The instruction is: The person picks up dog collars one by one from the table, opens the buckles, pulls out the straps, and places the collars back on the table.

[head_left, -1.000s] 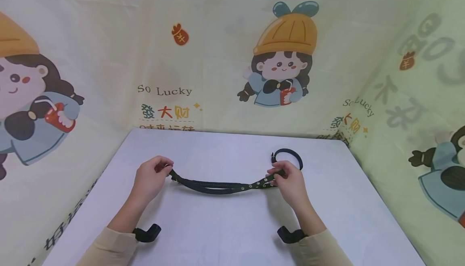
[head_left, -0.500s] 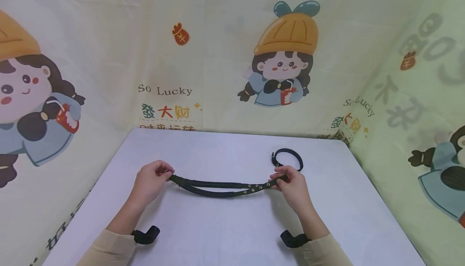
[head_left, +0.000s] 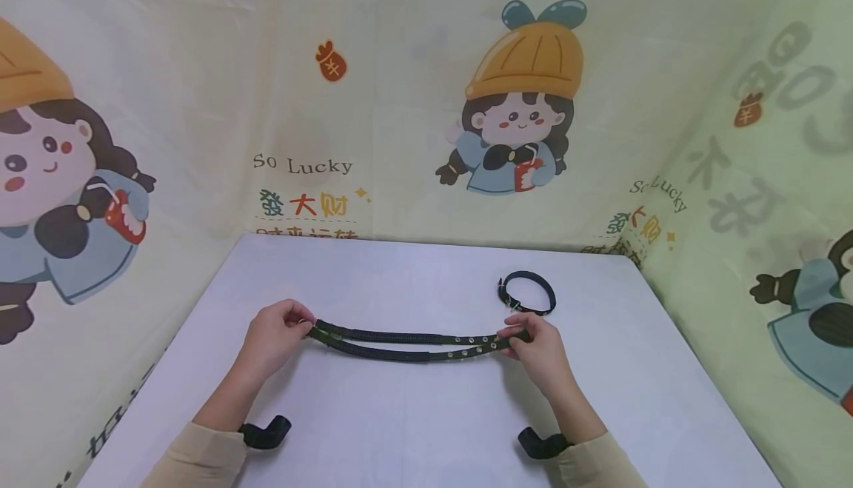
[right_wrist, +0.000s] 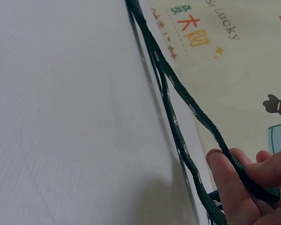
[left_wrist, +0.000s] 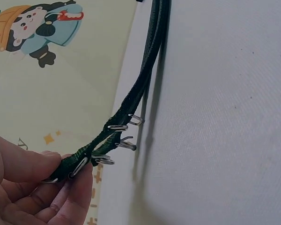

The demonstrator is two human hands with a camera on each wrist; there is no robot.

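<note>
Two dark collars, the rear one (head_left: 393, 338) and the front one (head_left: 393, 355), stretch side by side between the hands, sagging slightly. Their right parts carry rows of metal eyelets. The left hand (head_left: 269, 336) pinches their left ends between thumb and fingers; metal rings and buckle parts (left_wrist: 117, 127) stick out beside it in the left wrist view. At the other side, the right hand (head_left: 538, 346) pinches a strap end between thumb and fingers. In the right wrist view the second strap (right_wrist: 192, 164) runs behind those fingers, its tip hidden.
A third dark collar (head_left: 548, 285), fastened into a loop, lies behind the right hand on the white table (head_left: 400, 429). Printed cloth (head_left: 393, 118) hangs around the table's back and sides. Black bands with protruding blocks (head_left: 266, 432) are worn on both wrists.
Both hands have come slightly down and nearer. The right hand has moved away from the looped collar. The two held straps, crossed near the right hand before, now lie more parallel.
</note>
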